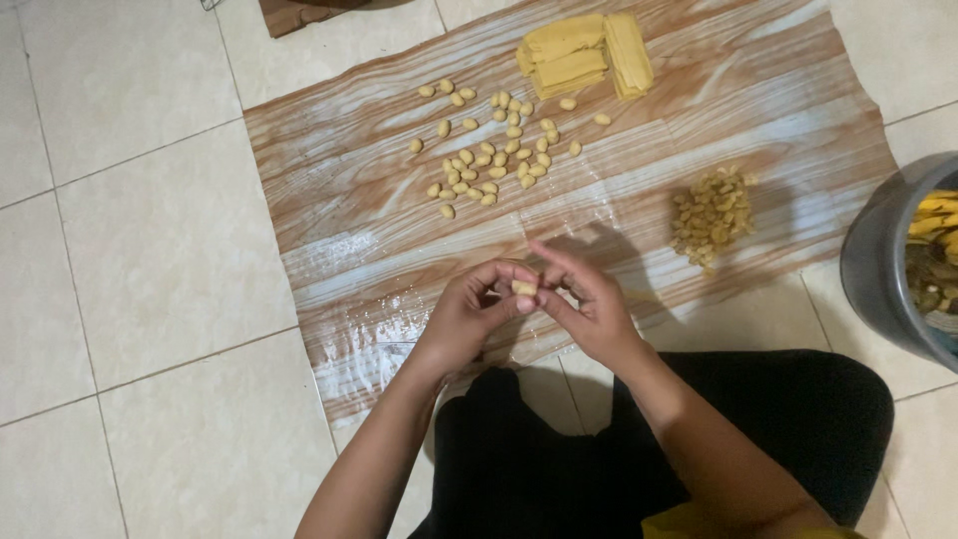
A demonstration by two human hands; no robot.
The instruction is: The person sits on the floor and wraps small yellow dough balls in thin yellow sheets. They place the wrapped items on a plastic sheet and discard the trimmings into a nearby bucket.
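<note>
Dough piece (524, 287), small and pale yellow, pinched between the fingertips of the left hand (469, 317) and the right hand (589, 309), just above the near edge of a wood-grain plastic sheet (339, 240) spread on the tiled floor (150, 250). Fingers of both hands closed around that one piece, thumbs and forefingers meeting on it; nothing else held.

Further out on the sheet, a scatter of shaped dough pellets (494, 150), many in number, loosely spread and well apart from the hands. To the right, a smaller heap of twisted pieces (711, 220). At the far edge, a stack of flat yellow dough sheets (584, 55), seemingly uncut. At the right frame edge, a grey bucket (878, 269) with yellowish scraps inside, contents unclear.

Judged from the layout: well under way, plenty of pieces already formed, one in hand, and a fair stock of sheet dough left to work through.
</note>
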